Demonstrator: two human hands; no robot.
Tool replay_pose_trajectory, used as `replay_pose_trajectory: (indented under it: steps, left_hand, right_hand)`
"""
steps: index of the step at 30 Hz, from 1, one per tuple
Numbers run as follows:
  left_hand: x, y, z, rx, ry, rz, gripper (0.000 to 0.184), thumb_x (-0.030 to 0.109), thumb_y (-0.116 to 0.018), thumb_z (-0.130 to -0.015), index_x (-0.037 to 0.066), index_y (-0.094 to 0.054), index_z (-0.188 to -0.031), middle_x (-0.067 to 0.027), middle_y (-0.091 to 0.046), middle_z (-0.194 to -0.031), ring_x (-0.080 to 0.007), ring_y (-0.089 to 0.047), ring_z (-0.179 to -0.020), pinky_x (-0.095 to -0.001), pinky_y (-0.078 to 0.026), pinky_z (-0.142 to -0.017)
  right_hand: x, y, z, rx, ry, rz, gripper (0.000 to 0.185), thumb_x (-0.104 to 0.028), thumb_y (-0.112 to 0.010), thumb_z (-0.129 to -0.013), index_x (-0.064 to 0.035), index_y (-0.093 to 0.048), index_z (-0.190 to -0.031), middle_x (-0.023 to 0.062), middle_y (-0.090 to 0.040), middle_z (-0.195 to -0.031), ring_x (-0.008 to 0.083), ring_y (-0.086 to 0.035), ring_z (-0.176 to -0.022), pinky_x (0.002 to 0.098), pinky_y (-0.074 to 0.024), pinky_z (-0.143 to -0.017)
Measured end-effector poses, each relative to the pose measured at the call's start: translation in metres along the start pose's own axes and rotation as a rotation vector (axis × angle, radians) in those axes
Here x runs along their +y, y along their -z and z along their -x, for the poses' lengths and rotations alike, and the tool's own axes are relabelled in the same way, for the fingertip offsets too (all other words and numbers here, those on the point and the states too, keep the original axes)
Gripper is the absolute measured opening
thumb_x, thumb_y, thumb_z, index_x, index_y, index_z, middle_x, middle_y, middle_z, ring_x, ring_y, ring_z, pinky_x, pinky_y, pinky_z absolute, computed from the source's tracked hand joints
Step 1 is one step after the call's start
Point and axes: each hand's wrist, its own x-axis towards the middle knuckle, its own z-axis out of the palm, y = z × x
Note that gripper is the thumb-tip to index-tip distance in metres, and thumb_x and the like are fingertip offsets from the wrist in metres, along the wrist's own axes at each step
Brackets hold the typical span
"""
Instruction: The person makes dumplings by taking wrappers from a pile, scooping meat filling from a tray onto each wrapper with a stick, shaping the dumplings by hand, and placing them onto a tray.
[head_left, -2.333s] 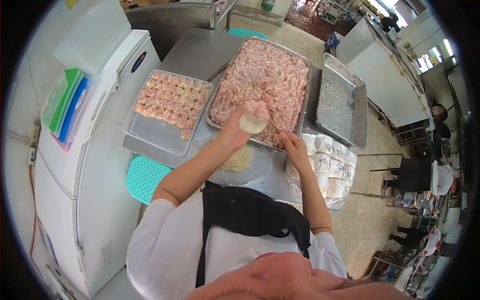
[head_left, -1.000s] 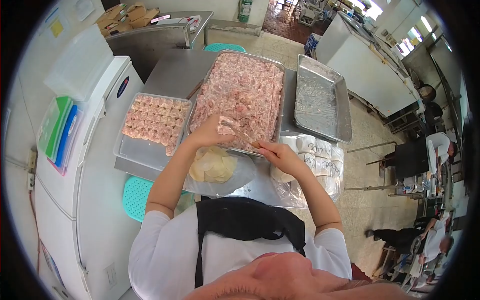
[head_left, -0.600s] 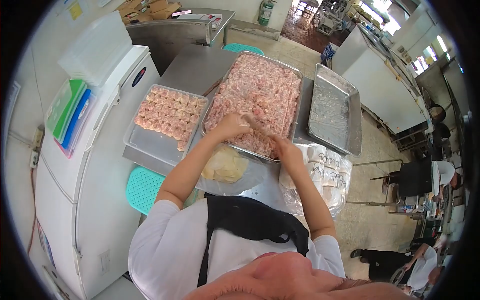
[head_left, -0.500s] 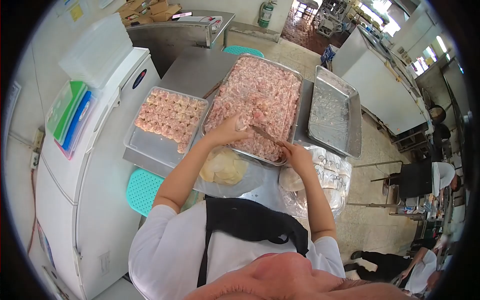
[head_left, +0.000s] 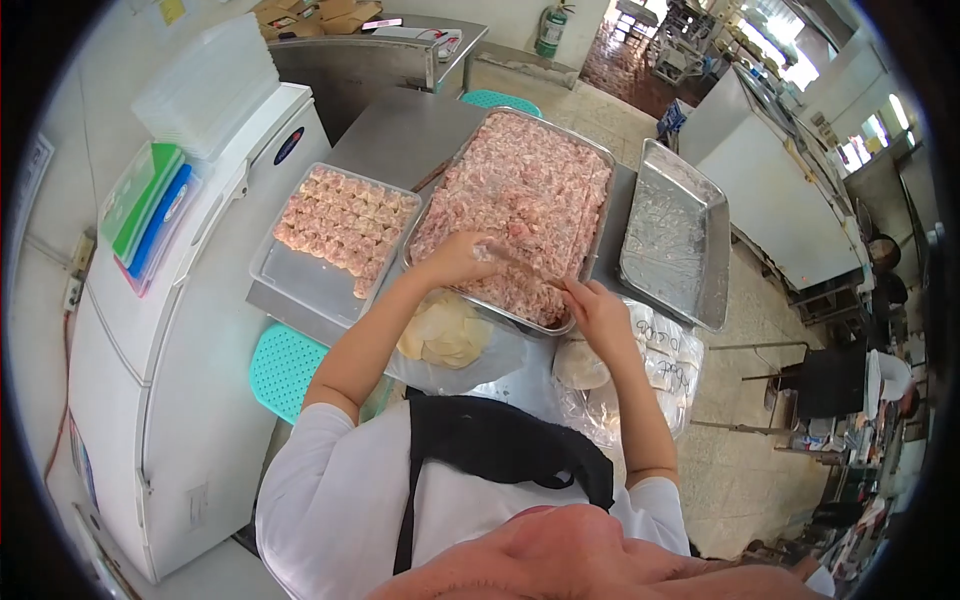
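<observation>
My left hand is curled round a dumpling, mostly hidden by the fingers, over the near side of a deep metal tray of minced meat. My right hand grips a thin flat spatula, whose blade points left toward my left hand and is smeared by motion. Below my left forearm, round pale dumpling wrappers lie stacked on a plastic sheet. To the left, a clear plastic tray holds rows of filled dumplings.
An empty-looking, greasy metal tray stands on the right. Plastic-wrapped packs lie under my right forearm. A white chest freezer is on the left, beside a turquoise stool. A fire extinguisher stands at the back wall.
The spatula blade has swung nearer my left hand, whose fingers have closed further round the dumpling. The view has shifted slightly. A person at lower right has mostly left the view.
</observation>
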Motion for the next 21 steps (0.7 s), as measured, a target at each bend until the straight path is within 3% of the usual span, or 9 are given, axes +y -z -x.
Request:
replay_pose_trajectory:
  steps: [1,4,8,10,11,13,16,19,21]
  left_hand:
    - [-0.002,-0.002,0.000,0.077,0.063,0.069,0.041,0.030,-0.078,-0.070,0.004,-0.066,-0.100,-0.0120,-0.069,-0.093,-0.0266,-0.066,-0.087,-0.0360,-0.050,-0.083]
    - [0.006,-0.004,-0.004,-0.055,0.194,0.052,0.050,0.036,-0.079,-0.071,0.005,-0.065,-0.108,-0.0139,-0.069,-0.101,-0.0278,-0.066,-0.090,-0.0369,-0.050,-0.084]
    - [0.001,0.004,0.005,0.011,0.104,0.061,0.060,0.035,-0.081,-0.071,0.007,-0.060,-0.119,-0.0132,-0.068,-0.108,-0.0272,-0.066,-0.094,-0.0377,-0.050,-0.086]
    - [0.034,0.016,0.018,-0.117,0.280,0.591,0.047,0.023,-0.081,-0.071,0.005,-0.063,-0.111,-0.0108,-0.067,-0.104,-0.0213,-0.063,-0.095,-0.0355,-0.048,-0.089]
    - [0.044,0.018,0.020,-0.119,0.279,0.592,0.047,0.023,-0.081,-0.071,0.005,-0.063,-0.111,-0.0108,-0.067,-0.104,-0.0213,-0.063,-0.095,-0.0355,-0.048,-0.089]
    - [0.059,0.019,0.022,0.162,-0.278,0.099,0.061,0.022,-0.083,-0.069,0.007,-0.058,-0.122,-0.0100,-0.067,-0.107,-0.0260,-0.063,-0.101,-0.0368,-0.047,-0.091]
    - [0.053,0.016,0.028,-0.067,0.001,0.102,0.060,0.021,-0.082,-0.069,0.004,-0.059,-0.122,-0.0141,-0.064,-0.116,-0.0267,-0.059,-0.110,-0.0383,-0.043,-0.098]
    - [0.061,0.021,0.031,-0.119,0.005,-0.152,0.062,0.024,-0.081,-0.069,0.001,-0.059,-0.122,-0.0163,-0.062,-0.118,-0.0278,-0.058,-0.112,-0.0387,-0.043,-0.098]
    - [0.048,0.015,0.037,-0.029,0.040,-0.064,0.062,0.027,-0.081,-0.070,0.001,-0.059,-0.122,-0.0169,-0.062,-0.118,-0.0280,-0.058,-0.112,-0.0389,-0.043,-0.098]
  right_hand:
    - [-0.001,-0.013,0.005,0.164,0.079,-0.063,0.023,-0.021,-0.059,-0.092,-0.0122,-0.066,-0.113,0.0148,-0.063,-0.088,0.0371,-0.062,-0.080,0.0440,-0.0505,-0.070]
    - [0.026,-0.062,-0.008,0.165,0.185,-0.101,0.026,-0.027,-0.054,-0.095,-0.0170,-0.062,-0.117,0.0133,-0.063,-0.086,0.0351,-0.064,-0.076,0.0459,-0.0508,-0.065]
    - [0.056,-0.042,-0.009,-0.046,-0.021,0.131,0.028,-0.028,-0.052,-0.095,-0.0178,-0.062,-0.119,0.0139,-0.064,-0.087,0.0358,-0.064,-0.081,0.0470,-0.0506,-0.067]
    - [0.050,-0.018,0.004,-0.060,0.000,-0.017,0.029,-0.027,-0.054,-0.095,-0.0140,-0.063,-0.120,0.0156,-0.067,-0.091,0.0341,-0.066,-0.085,0.0429,-0.0515,-0.073]
    - [0.044,-0.005,0.009,-0.059,-0.002,-0.017,0.029,-0.027,-0.054,-0.095,-0.0140,-0.063,-0.120,0.0156,-0.067,-0.091,0.0341,-0.066,-0.085,0.0429,-0.0515,-0.073]
    - [0.028,0.013,0.016,-0.032,0.067,-0.523,0.027,-0.020,-0.057,-0.095,-0.0102,-0.064,-0.119,0.0133,-0.070,-0.099,0.0248,-0.066,-0.091,0.0342,-0.0497,-0.084]
    - [0.001,0.004,0.018,-0.143,0.181,-0.527,0.027,-0.019,-0.056,-0.096,-0.0062,-0.064,-0.118,0.0111,-0.071,-0.101,0.0182,-0.065,-0.092,0.0309,-0.0483,-0.086]
    - [0.015,0.007,0.009,-0.187,0.196,-0.404,0.025,-0.021,-0.057,-0.095,-0.0083,-0.065,-0.115,0.0118,-0.069,-0.098,0.0255,-0.065,-0.087,0.0344,-0.0496,-0.080]
    - [0.003,0.025,0.010,-0.187,0.224,-0.275,0.025,-0.021,-0.057,-0.095,-0.0092,-0.065,-0.115,0.0130,-0.068,-0.096,0.0283,-0.065,-0.085,0.0358,-0.0498,-0.079]
